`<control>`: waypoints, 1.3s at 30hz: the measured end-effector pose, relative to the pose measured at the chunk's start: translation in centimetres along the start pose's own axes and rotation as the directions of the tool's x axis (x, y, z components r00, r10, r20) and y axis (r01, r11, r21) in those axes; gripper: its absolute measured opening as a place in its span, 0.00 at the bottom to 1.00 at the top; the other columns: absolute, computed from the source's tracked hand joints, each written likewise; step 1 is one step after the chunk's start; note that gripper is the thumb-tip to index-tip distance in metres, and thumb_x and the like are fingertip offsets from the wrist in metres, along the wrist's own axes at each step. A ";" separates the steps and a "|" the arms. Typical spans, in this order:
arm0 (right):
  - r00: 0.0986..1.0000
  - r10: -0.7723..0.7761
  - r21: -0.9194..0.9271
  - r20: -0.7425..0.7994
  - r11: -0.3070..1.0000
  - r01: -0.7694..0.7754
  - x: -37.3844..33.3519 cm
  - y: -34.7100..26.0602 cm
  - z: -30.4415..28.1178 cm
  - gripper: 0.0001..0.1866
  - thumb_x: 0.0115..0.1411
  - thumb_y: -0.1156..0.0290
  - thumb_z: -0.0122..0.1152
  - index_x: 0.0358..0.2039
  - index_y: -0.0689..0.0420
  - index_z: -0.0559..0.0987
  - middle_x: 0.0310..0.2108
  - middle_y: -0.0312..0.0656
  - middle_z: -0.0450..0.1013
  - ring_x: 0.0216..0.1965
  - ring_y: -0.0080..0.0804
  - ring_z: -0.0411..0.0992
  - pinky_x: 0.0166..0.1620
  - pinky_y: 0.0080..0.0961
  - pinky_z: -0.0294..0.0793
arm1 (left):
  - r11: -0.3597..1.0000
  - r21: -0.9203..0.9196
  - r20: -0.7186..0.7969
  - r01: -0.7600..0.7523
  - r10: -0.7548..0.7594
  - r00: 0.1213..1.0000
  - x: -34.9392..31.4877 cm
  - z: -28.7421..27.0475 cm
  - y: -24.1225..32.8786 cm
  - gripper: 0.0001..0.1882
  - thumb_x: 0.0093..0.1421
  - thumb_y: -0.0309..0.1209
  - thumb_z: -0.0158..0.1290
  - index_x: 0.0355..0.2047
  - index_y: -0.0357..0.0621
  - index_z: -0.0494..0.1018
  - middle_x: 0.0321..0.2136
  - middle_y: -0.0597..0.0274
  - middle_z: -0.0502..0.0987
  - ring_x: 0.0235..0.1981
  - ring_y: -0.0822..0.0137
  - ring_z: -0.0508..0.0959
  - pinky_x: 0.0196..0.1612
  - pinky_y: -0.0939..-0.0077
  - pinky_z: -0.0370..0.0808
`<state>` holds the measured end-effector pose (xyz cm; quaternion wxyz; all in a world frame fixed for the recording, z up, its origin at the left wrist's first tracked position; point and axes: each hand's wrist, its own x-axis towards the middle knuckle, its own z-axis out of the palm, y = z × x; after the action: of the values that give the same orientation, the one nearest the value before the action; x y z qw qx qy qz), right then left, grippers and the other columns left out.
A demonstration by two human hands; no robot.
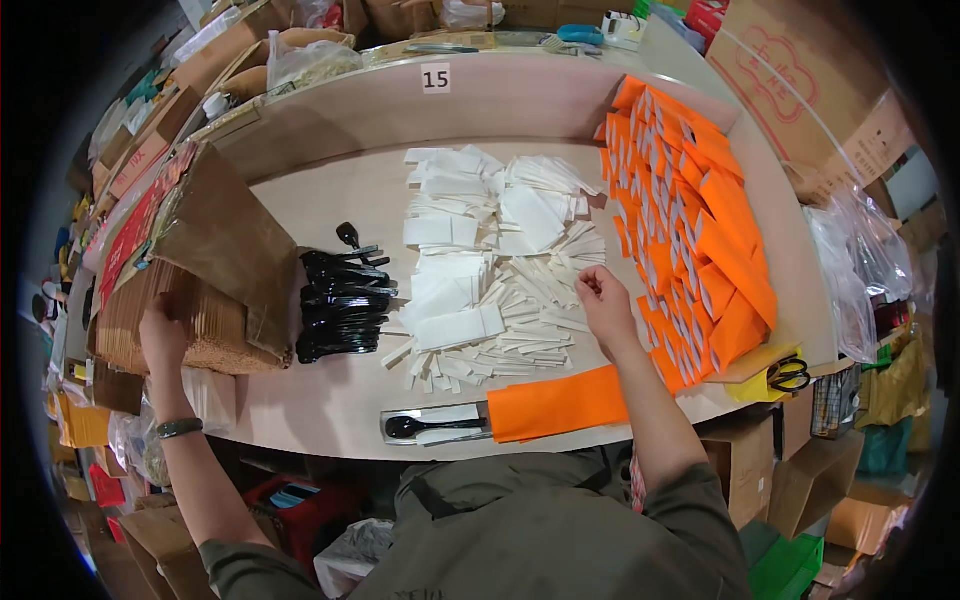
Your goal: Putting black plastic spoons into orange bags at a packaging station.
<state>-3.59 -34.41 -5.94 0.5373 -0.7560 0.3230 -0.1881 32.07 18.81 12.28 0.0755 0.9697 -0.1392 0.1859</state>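
My left hand (165, 330) reaches into an open cardboard box (225, 240) and rests against a tight stack of thin brown paper pieces (215, 330). Its fingertips are hard to make out in the shade. My right hand (606, 305) hovers at the right edge of a heap of slim white paper packets (540, 310), fingers curled together with nothing visible in them. Wider white packets (450, 285) lie beside that heap. Near the front edge, a narrow grey tray (388, 412) holds a black plastic spoon (410, 427) and white packets; a flat orange sleeve (556, 403) adjoins its right end.
Black plastic spoons (345, 300) are piled beside the box. Overlapping orange sleeves (690, 230) fill the table's right side. Low wooden panels (500, 100) border the far side. Black-handled scissors (789, 375) sit at the right corner; cartons (800, 90) and plastic bags (855, 260) crowd around.
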 end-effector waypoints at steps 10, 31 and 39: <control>0.978 0.015 0.606 0.208 0.783 -0.141 -2.2 -1.9 0.0 0.11 0.61 0.82 0.55 0.45 0.60 0.73 0.38 0.35 0.73 0.41 0.17 0.68 0.47 0.13 0.68 | 0.988 0.146 -0.087 0.049 -0.037 0.996 -2.6 -1.6 -0.3 0.18 0.62 0.24 0.46 0.52 0.40 0.73 0.45 0.45 0.78 0.47 0.47 0.78 0.48 0.59 0.73; 0.941 -0.245 -0.062 0.233 0.962 0.265 -3.1 -2.8 0.6 0.13 0.59 0.78 0.61 0.45 0.60 0.76 0.41 0.40 0.73 0.42 0.33 0.72 0.49 0.25 0.72 | 0.662 -0.745 -0.349 0.080 -0.489 0.799 -23.7 4.1 3.0 0.10 0.71 0.26 0.45 0.49 0.36 0.70 0.38 0.66 0.74 0.32 0.78 0.68 0.34 0.84 0.69; 0.739 -0.629 -0.420 0.243 0.619 0.664 -6.1 -3.0 0.3 0.14 0.54 0.75 0.64 0.42 0.58 0.76 0.47 0.49 0.71 0.50 0.50 0.69 0.53 0.40 0.69 | 0.569 -0.803 0.176 0.177 -0.057 0.983 -26.6 4.4 13.2 0.07 0.67 0.24 0.49 0.33 0.32 0.74 0.28 0.69 0.70 0.30 0.78 0.66 0.35 0.85 0.64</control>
<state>-6.93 -29.36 -2.85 0.2397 -0.9356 0.0458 -0.2551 5.88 11.81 -0.66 0.5153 0.8433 -0.1490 0.0322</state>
